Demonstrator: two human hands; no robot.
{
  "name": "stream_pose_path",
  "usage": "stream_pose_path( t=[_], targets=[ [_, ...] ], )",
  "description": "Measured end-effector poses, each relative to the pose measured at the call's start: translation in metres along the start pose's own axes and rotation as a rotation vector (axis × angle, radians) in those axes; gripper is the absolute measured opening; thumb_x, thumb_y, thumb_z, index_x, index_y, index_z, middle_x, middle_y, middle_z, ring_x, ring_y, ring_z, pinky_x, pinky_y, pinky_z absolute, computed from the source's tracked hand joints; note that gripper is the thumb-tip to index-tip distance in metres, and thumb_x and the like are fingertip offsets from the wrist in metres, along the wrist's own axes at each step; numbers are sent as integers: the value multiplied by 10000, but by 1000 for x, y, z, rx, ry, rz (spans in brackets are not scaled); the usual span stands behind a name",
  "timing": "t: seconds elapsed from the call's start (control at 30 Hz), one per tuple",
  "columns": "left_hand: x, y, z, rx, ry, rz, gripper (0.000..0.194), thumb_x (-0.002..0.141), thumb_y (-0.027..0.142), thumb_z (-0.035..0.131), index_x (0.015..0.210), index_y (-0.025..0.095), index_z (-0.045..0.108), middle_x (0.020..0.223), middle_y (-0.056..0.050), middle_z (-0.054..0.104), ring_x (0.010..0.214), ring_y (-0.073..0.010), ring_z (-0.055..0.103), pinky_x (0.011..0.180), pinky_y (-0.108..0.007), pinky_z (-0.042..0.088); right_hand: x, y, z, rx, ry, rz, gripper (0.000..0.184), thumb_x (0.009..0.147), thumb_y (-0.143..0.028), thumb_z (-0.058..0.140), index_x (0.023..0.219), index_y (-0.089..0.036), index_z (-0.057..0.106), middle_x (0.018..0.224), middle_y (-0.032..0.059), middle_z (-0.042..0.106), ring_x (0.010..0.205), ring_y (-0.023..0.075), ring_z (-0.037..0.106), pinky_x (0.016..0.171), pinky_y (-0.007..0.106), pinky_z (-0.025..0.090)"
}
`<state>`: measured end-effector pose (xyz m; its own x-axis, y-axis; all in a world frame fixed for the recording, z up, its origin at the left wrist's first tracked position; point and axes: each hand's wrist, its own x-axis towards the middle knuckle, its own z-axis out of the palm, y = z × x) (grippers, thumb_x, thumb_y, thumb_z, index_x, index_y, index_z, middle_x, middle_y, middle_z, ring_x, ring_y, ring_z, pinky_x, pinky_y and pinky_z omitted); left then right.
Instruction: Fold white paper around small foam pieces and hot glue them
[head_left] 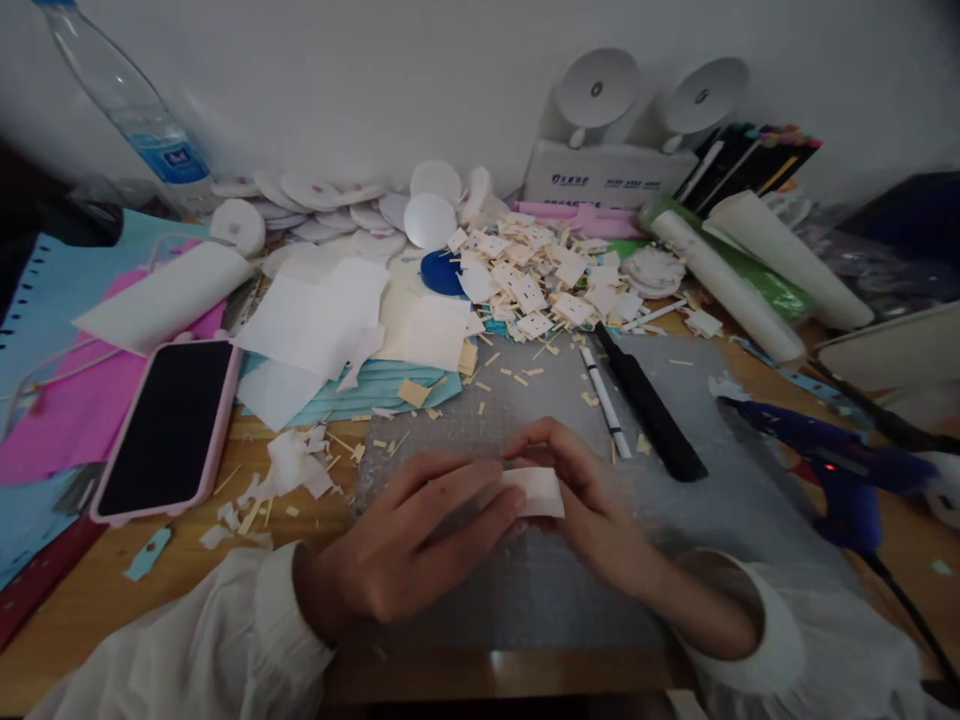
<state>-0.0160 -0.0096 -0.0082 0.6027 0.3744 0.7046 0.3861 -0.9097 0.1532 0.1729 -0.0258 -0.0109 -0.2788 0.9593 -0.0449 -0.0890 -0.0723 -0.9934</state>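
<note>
A small curved strip of white paper (pixel 541 492) is held between my two hands above the grey cutting mat (pixel 480 590). My left hand (pixel 420 530) pinches its left end with the fingertips. My right hand (pixel 592 510) closes round the other end, with the index finger bent over behind it. Part of the strip is hidden by the fingers. Beyond my right hand lie a black-and-white pen (pixel 604 402) and a long black box-cutter-like tool (pixel 651 405).
A blue glue gun (pixel 832 460) with a lit red light rests at right, its cord trailing. Small cut cards (pixel 525 275) are heaped at the back. A pink-cased phone (pixel 169 430), white paper sheets (pixel 315 320) and a water bottle (pixel 142 110) are at left. White rolls (pixel 731 285) lie back right.
</note>
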Motion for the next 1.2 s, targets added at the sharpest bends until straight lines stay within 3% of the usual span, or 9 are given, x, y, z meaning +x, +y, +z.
stream_pose_path(
  t=[0.2, 0.43, 0.67, 0.9, 1.03, 1.2],
  targets=[
    [-5, -2, 5, -17, -22, 8, 255, 804, 153, 661, 1051, 92, 638, 1078, -87, 592, 1022, -184, 550, 825, -304, 543, -3, -2, 2, -28, 36, 14, 110, 897, -320, 451, 845, -238, 503, 710, -28, 486, 560, 92, 447, 452, 194, 375],
    [2, 0, 3, -16, -39, 9, 241, 791, 160, 677, 1024, 102, 646, 979, -80, 647, 935, -177, 588, 782, -287, 551, -5, 1, 1, -173, 68, -20, 350, 933, -386, 389, 626, -219, 416, 552, -36, 394, 484, 103, 385, 397, 220, 324],
    [3, 1, 4, -9, -50, -10, 187, 827, 164, 638, 1012, 132, 643, 961, -56, 652, 909, -157, 583, 775, -261, 554, -6, 7, 2, -275, 115, -110, 390, 944, -417, 377, 608, -226, 430, 513, -29, 421, 459, 113, 414, 400, 233, 350],
    [5, 1, 5, -19, -56, 5, 198, 814, 136, 646, 1010, 112, 635, 969, -66, 647, 919, -159, 587, 782, -256, 560, -5, 5, 2, -372, 125, -144, 395, 969, -335, 356, 593, -214, 364, 503, -48, 366, 449, 92, 350, 403, 241, 273],
    [-1, 0, 6, -56, -63, 17, 244, 787, 122, 669, 1022, 76, 620, 1015, -109, 648, 989, -203, 591, 801, -320, 575, -6, 8, 1, -377, 107, -113, 395, 970, -347, 350, 600, -212, 374, 518, -46, 360, 461, 93, 339, 413, 247, 269],
    [-6, -4, 8, -110, 18, 88, 157, 764, 112, 685, 878, 74, 584, 1058, -145, 644, 1016, -232, 612, 803, -369, 594, -7, 9, 1, -411, 83, -153, 379, 974, -338, 338, 619, -213, 378, 534, -45, 373, 465, 94, 338, 425, 250, 268]
  ],
)
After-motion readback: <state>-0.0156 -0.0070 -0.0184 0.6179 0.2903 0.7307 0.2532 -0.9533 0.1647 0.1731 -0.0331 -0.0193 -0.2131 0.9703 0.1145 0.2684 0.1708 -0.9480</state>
